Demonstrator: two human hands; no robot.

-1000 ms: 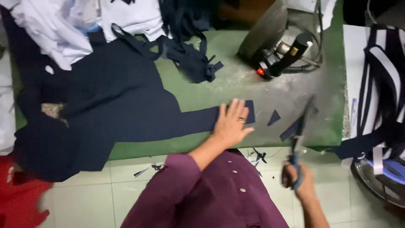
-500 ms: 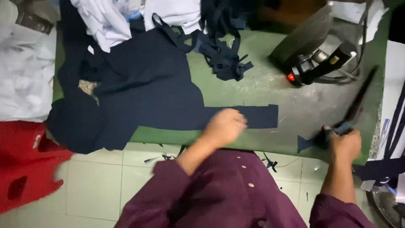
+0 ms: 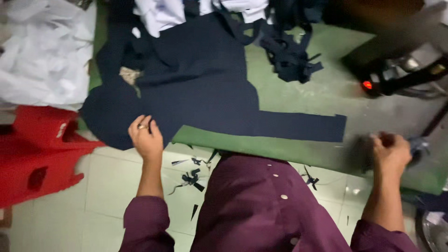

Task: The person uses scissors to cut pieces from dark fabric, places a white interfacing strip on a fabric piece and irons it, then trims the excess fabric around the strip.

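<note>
The left hand (image 3: pixel 145 138) rests with curled fingers on the hanging edge of the navy fabric (image 3: pixel 196 100), at eight o'clock of the green desk (image 3: pixel 298 100); a ring shows on one finger; the fabric spreads across the desk, its long strip running toward three o'clock; the right hand (image 3: pixel 391 151), at four o'clock, is closed around a blurred dark tool, which I cannot identify; navy scraps (image 3: pixel 192 177) lie on the tiled floor below; a red plastic stool (image 3: pixel 39 154) stands at nine o'clock.
</note>
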